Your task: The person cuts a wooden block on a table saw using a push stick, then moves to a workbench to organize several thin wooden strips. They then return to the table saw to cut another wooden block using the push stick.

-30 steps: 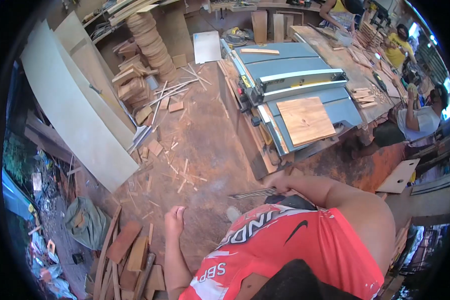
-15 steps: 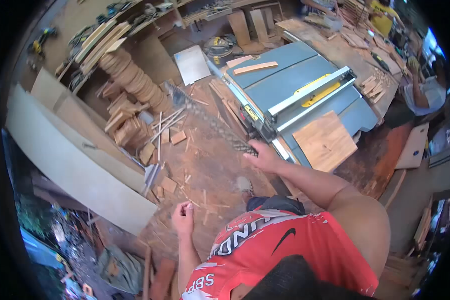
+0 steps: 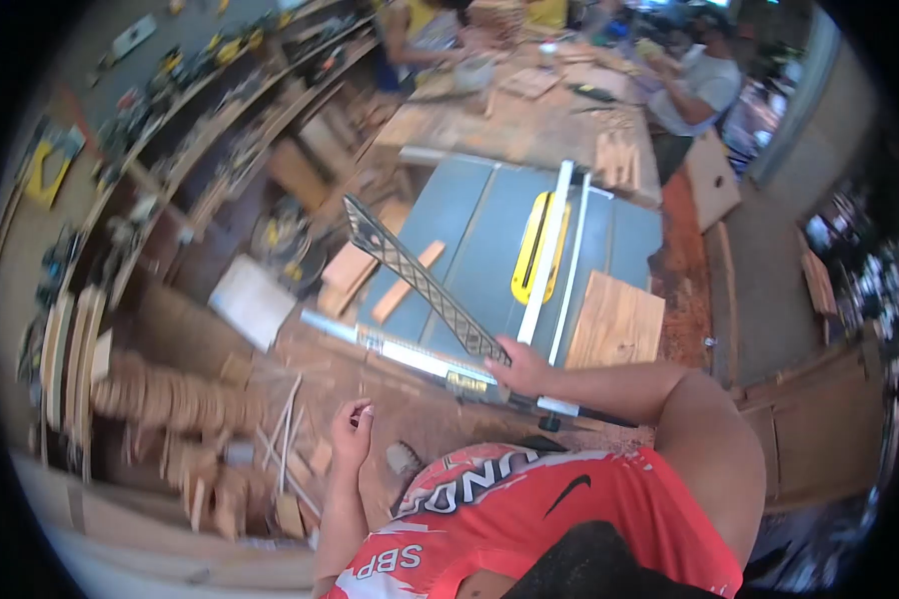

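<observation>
The person's right hand (image 3: 522,367) is gripping 1 end of a long patterned strip (image 3: 428,288), which is slanting over the near left part of the table saw (image 3: 484,245) and is hiding some of its top. The left hand (image 3: 353,429) is hanging well apart from the right, its fingers curling; I cannot tell if it is holding something. On the saw, a small wooden piece (image 3: 410,282) is lying just beside the strip, on its left. The metal fence (image 3: 547,255) is crossing the top, partly covering a yellow insert (image 3: 524,270), and to its right a square board (image 3: 617,321) is lying flat. Behind, a cluttered workbench (image 3: 449,125) is standing, with people around it. Leftward, a white panel (image 3: 253,302) and thin sticks (image 3: 288,429) are occupying the floor.
</observation>
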A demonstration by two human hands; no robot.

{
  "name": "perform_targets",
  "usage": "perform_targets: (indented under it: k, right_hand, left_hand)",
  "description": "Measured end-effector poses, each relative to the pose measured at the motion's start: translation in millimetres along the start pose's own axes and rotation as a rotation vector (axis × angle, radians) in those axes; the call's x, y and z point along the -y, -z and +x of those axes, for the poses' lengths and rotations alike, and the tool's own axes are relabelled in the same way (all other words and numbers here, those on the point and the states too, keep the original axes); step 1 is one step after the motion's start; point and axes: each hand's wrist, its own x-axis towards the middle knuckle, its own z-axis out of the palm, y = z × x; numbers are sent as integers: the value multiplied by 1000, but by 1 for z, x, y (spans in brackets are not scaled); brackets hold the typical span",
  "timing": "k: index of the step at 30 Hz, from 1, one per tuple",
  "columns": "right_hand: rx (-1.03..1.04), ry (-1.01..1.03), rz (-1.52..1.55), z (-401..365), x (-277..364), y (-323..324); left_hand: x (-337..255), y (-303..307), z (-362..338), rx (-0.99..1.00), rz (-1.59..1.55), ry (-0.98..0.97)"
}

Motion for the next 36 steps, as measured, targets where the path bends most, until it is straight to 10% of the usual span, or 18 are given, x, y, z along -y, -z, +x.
perform_targets:
  k: [7,13,36]
  right_hand:
    - [-434,-199,123,3,4,-32]
    - [-727,-332,92,14,17,-38]
    - [-1221,-292,180,18,27,-49]
  left_hand:
    - [4,-23,259,319,146,-880]
    - [11,-75,361,782,423,-1251]
    - [-69,-215,160,721,207,-1076]
